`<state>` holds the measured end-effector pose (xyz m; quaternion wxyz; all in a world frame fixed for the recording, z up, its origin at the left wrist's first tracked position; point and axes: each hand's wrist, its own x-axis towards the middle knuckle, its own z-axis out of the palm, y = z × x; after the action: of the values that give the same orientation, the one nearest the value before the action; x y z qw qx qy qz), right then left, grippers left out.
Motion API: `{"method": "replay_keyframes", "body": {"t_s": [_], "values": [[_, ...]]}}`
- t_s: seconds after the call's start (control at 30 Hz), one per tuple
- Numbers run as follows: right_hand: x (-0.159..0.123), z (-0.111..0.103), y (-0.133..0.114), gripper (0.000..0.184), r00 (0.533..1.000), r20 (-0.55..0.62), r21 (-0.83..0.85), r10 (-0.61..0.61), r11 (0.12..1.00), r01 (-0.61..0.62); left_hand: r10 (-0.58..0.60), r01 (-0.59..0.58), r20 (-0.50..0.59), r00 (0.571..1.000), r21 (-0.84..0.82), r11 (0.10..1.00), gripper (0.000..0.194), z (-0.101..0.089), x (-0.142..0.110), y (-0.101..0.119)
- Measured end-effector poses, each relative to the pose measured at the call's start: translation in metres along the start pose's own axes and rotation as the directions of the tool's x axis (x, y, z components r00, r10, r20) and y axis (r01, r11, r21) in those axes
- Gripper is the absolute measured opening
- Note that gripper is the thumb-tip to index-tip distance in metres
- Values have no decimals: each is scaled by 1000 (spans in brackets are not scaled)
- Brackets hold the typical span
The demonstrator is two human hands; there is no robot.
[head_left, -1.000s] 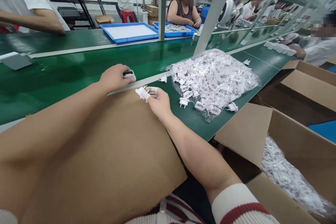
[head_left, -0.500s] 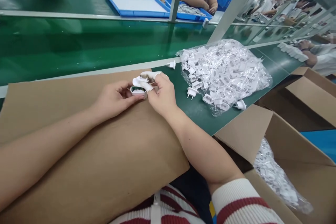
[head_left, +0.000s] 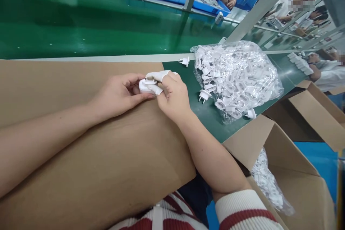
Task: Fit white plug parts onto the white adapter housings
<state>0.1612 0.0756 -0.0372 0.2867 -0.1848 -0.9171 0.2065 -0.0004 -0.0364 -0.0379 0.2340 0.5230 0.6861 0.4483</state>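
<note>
Left hand (head_left: 118, 91) pinching the case (head_left: 143, 87), right hand (head_left: 174, 95) gripping the cap (head_left: 150, 82): looks like fitting, calling for an even press next!

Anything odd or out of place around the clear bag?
Slightly: a few white plug pieces sit loose on the green tabletop, outside the clear bag of similar ones, so they look stray. No damage is evident.

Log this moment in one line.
left hand: holding white housing; right hand: holding pronged cap against housing; bagged white parts: on green table
</note>
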Motion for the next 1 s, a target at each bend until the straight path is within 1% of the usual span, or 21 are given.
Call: {"method": "replay_keyframes", "body": {"t_s": [0.1,0.17,0.23,0.3,0.37,0.43,0.53,0.6,0.63,0.7,0.77,0.8,0.83,0.9,0.93,0.97,1.0], "values": [[0,-2,-2,42,1000,11,-20,24,1000,-24,60,-60,-11,998,56,997,41,2,-2,0],[0,-4,-5,42,998,24,-37,54,998,-53,107,-101,-33,994,144,984,36,2,-4,1],[1,-6,-9,43,995,40,-56,92,994,-89,158,-145,-29,987,273,951,40,2,-4,2],[4,-9,-13,44,990,50,-66,133,989,-129,182,-166,-1,983,403,900,46,0,-3,3],[6,-13,-18,45,984,48,-48,173,984,-170,177,-163,19,984,496,853,51,-2,-2,7],[8,-17,-23,44,977,39,-1,210,978,-210,154,-147,33,988,545,826,52,-5,-2,12],[6,-18,-32,40,967,19,41,256,966,-256,121,-113,22,992,543,832,48,-11,-4,23],[5,-13,-33,39,963,-23,58,268,962,-267,107,-93,-2,994,488,868,44,-15,-4,29],[5,-9,-32,36,965,-41,99,260,962,-255,97,-86,-2,995,451,889,41,-17,-3,31],[7,-1,-28,35,959,-87,210,271,946,-248,56,-65,33,998,383,922,34,-23,3,34],[10,2,-24,42,942,-131,268,308,926,-266,18,-37,62,998,336,941,30,-30,14,36],[11,0,-23,46,933,-152,263,327,923,-281,1,-15,43,999,331,944,30,-35,21,36],[11,-2,-22,48,921,-174,238,349,922,-304,-11,11,-3,1000,340,940,31,-41,30,35],[12,-12,-22,51,881,-240,159,408,911,-379,-21,77,-145,989,394,916,37,-57,49,31],[13,-17,-22,53,844,-284,122,455,890,-438,-22,113,-211,977,427,897,41,-67,60,28],[14,-23,-22,55,796,-324,94,512,854,-511,-20,141,-259,966,459,877,44,-77,71,24],[16,-28,-21,58,737,-353,75,577,802,-592,-27,169,-286,958,486,857,47,-87,81,20]]}}
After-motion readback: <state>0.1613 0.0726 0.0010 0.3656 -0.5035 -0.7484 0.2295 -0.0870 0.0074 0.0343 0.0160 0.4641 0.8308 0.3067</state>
